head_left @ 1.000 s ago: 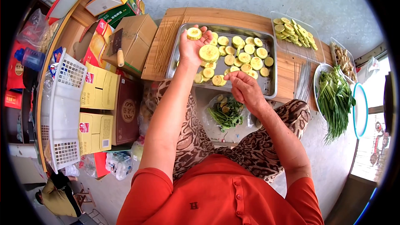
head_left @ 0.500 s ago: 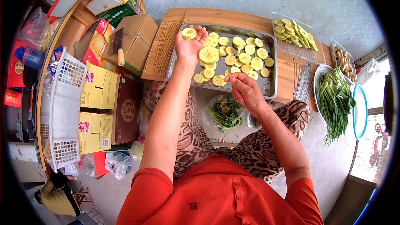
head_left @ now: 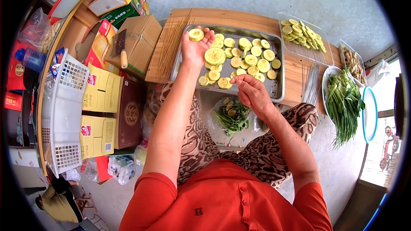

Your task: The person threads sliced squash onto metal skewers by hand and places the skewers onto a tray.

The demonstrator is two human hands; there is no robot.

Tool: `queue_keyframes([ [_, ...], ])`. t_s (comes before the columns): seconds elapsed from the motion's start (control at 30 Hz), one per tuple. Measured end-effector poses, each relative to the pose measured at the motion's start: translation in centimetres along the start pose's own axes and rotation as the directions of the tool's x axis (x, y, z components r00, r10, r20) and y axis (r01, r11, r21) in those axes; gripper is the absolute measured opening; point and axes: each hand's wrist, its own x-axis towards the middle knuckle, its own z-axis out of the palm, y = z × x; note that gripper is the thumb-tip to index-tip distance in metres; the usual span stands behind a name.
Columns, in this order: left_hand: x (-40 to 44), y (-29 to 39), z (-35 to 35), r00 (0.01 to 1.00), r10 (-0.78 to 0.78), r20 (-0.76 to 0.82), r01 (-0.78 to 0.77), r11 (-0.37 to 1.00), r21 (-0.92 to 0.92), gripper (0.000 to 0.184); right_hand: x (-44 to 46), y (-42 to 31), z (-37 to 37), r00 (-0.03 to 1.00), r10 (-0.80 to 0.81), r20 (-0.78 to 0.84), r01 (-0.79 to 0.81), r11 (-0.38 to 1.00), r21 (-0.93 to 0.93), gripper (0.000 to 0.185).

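Observation:
Palm up over the tray's left end, my left hand (head_left: 195, 50) holds a thick zucchini slice (head_left: 196, 34) at its fingers. A larger zucchini slice (head_left: 214, 56) shows at the edge of this palm; whether it rests on the hand is unclear. My right hand (head_left: 253, 92) is closed in a pinch above the tray's near edge. What its fingertips grip, if anything, is too small to make out. Many pale green-yellow slices (head_left: 263, 65) lie scattered in the metal tray (head_left: 280, 86), some overlapping.
Thin wooden skewers (head_left: 173, 47) lie left of the tray, metal skewers (head_left: 311, 86) to its right. A clear container (head_left: 305, 36) holds more slices. Leafy greens (head_left: 343, 102) fill a bowl at right. Boxes (head_left: 102, 87) and a cleaver (head_left: 122, 51) are at left; a person (head_left: 60, 203) is lower left.
The slice at my left fingers has shifted slightly to the right, with a small movement of the fingers. My right hand stays in its pinch at nearly the same place.

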Motion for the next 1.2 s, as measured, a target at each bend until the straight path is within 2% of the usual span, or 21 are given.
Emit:
queue_keyframes([
  [0.23,-0.4,-0.2,0.1,0.998,-0.041,0.054,0.041,0.999,-0.010,0.039,-0.1,-0.3,0.0,1.000,0.003,-0.011,-0.003,1.000,0.003,0.019],
  [0.4,-1.2,-0.9,1.5,0.996,-0.092,-0.002,0.092,0.994,0.061,0.038,0.0,-0.5,0.1,1.000,-0.004,-0.022,0.004,1.000,0.007,0.019],
  [0.53,-1.2,-1.3,1.9,0.993,-0.116,-0.029,0.117,0.992,0.037,0.036,0.2,-0.5,0.0,0.999,-0.015,-0.032,0.016,1.000,0.027,0.019],
  [0.63,-1.3,-1.8,1.6,0.985,-0.170,0.042,0.169,0.985,0.025,0.038,0.5,-0.3,-0.1,0.999,-0.010,-0.041,0.012,0.999,0.037,0.019],
  [1.03,-1.0,-2.1,1.5,0.994,-0.104,-0.032,0.104,0.995,0.002,0.039,0.9,0.0,0.2,0.998,-0.029,-0.048,0.029,1.000,0.011,0.020],
  [1.2,-0.6,-1.7,1.4,0.992,-0.063,-0.114,0.058,0.997,-0.048,0.040,0.8,-0.2,0.4,0.999,-0.020,-0.049,0.020,1.000,0.009,0.020],
])
